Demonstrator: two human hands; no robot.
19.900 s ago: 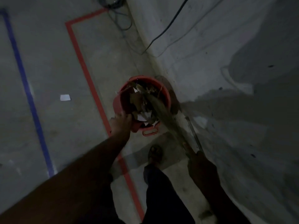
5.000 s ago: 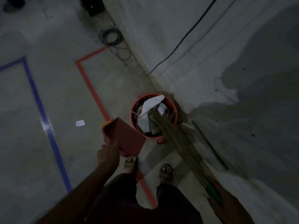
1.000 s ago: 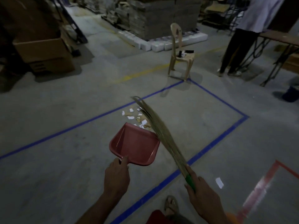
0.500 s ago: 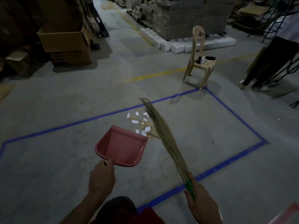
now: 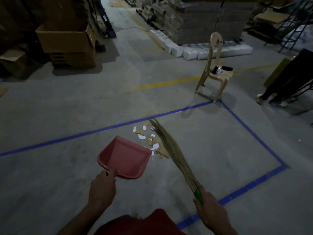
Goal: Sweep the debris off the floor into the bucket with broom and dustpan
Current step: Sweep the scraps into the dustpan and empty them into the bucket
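Left hand point(image 5: 102, 189) fingers hold the red dustpan point(image 5: 124, 158) near the debris point(image 5: 152, 143); right hand point(image 5: 210, 212) fingers grip the broom point(image 5: 171, 150).

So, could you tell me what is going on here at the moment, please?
A person is sweeping up. The left hand holds a red dustpan just above the floor; the right hand grips a grass broom. Paper and cardboard scraps lie on the concrete inside the blue tape lines, between pan and bristles. The pan looks empty.
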